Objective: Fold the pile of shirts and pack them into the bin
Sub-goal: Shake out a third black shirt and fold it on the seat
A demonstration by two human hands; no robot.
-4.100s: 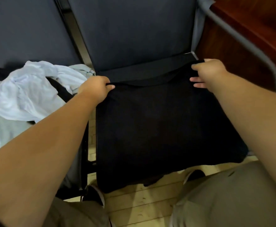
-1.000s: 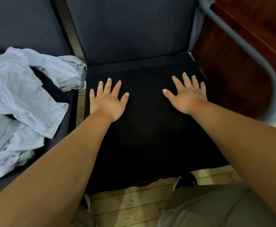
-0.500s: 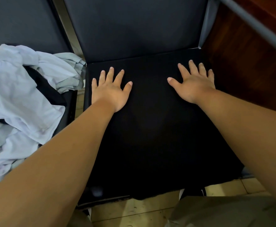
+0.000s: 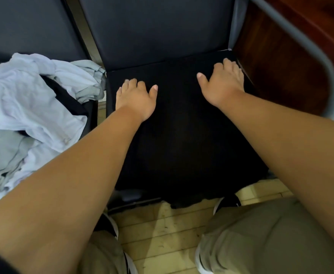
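Observation:
A black shirt (image 4: 182, 145) lies spread flat over the dark chair seat, its near edge hanging off the front. My left hand (image 4: 136, 99) is on its far left part and my right hand (image 4: 221, 84) on its far right corner. On both hands the fingers are curled down into the fabric with the tips hidden and the thumbs stretched inward. The pile of shirts (image 4: 23, 99), white and grey with a dark one among them, lies crumpled on the seat to the left. No bin is in view.
The chair's dark backrest (image 4: 158, 30) rises behind the shirt. A brown wooden panel (image 4: 281, 56) and a grey metal tube (image 4: 310, 42) stand close on the right. My knees and a shoe (image 4: 229, 200) are over the pale plank floor (image 4: 162, 230).
Earlier both hands lay flat with fingers spread on the black shirt. Now the fingers of both are curled at its far edge. My right hand has shifted toward the far right corner.

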